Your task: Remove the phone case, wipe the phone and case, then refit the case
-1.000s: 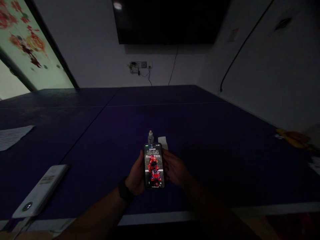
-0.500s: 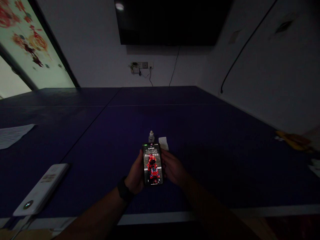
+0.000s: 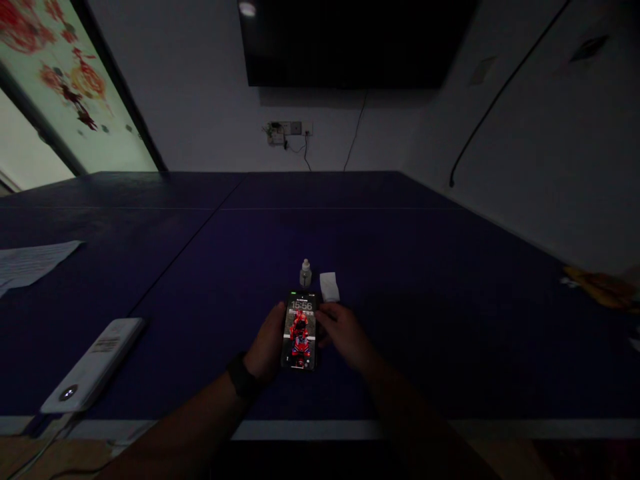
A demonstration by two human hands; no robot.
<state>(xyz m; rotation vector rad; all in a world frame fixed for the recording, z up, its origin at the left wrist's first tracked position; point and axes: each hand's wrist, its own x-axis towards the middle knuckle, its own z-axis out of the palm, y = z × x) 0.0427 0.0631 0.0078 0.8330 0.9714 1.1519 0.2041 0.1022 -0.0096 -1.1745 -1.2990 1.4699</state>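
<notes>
A smartphone (image 3: 300, 333) with a lit lock screen reading 15:56 and a red motorbike picture is between my two hands, over the near part of the table. My left hand (image 3: 267, 340), with a dark watch (image 3: 242, 375) on its wrist, grips the phone's left edge. At the right edge, my right hand (image 3: 343, 333) is closed on the phone with its thumb and fingertips near the upper side. Just beyond the phone stands a small clear dropper bottle (image 3: 305, 275) with a white cap. A white folded cloth or tissue (image 3: 329, 285) lies beside the bottle.
The dark blue table (image 3: 400, 267) reaches to the wall. A white power bank (image 3: 95, 367) with a cable lies at the left front edge. Paper sheets (image 3: 35, 263) lie farther left. A yellow item (image 3: 600, 287) is at the right. A television (image 3: 355, 40) hangs on the wall.
The phone has tilted slightly and moved a little left and away from the bottle, which now shows fully. My right thumb has shifted onto the phone's right edge. The camera view has shifted slightly.
</notes>
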